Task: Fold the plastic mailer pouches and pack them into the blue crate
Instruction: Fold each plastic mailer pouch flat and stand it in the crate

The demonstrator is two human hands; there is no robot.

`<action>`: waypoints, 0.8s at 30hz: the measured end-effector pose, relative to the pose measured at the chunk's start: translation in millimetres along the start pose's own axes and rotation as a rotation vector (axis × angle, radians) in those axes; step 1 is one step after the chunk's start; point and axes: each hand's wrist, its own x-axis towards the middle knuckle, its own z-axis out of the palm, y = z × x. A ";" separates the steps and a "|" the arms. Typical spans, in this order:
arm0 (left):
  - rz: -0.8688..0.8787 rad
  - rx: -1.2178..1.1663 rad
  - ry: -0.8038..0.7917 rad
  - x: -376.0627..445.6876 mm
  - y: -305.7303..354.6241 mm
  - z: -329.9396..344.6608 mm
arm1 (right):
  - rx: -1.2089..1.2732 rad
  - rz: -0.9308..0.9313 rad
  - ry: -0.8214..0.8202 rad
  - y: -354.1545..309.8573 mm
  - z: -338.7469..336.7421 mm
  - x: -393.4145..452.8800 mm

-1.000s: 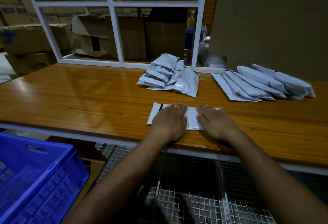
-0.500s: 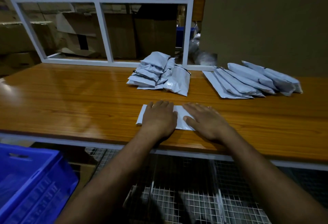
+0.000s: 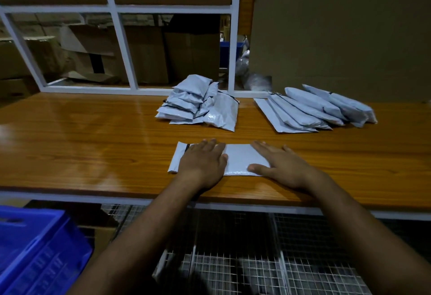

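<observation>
1. A pale grey, flat rectangular plastic mailer pouch [image 3: 235, 158] lies near the front edge of the glossy wooden worktop [image 3: 81, 145].
2. The left hand [image 3: 201, 164] lies flat on its left part, fingers straight, pressing down; the right hand [image 3: 277, 166] lies flat across its right end, fingers spread, gripping nothing.
3. The step looks like flattening before or after a fold. Done well, the palms push the air out toward the ends, keep the edges lined up, and crease the fold firmly so it does not spring open.
4. Behind sits a heap of folded grey pouches [image 3: 198, 105]; to its right, a fanned row of long unfolded grey pouches [image 3: 314, 110].
5. The blue plastic crate [image 3: 35, 255] stands below the worktop on the left, well apart from the pouch.
</observation>
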 end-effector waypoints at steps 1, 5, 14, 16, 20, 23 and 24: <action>-0.014 0.021 -0.010 0.6 0.5 -1.0 | -0.030 0.001 -0.001 -0.3 1.9 1.4; -0.021 0.090 0.071 3.9 22.5 -6.6 | -0.079 0.015 -0.003 -1.4 6.8 6.7; 0.005 -0.179 0.042 10.7 54.0 6.5 | -0.087 0.006 0.013 0.1 8.4 3.8; -0.011 -0.134 0.036 8.2 47.0 6.5 | -0.080 0.003 0.001 -0.1 7.5 2.8; -0.032 -0.121 -0.005 5.7 36.6 3.4 | -0.076 0.005 -0.012 1.0 6.6 4.0; -0.081 -0.095 0.007 5.7 27.3 0.7 | -0.080 0.005 -0.016 1.5 6.7 4.3; -0.095 -0.090 0.004 5.6 24.2 0.3 | -0.080 0.006 -0.017 1.5 6.9 4.1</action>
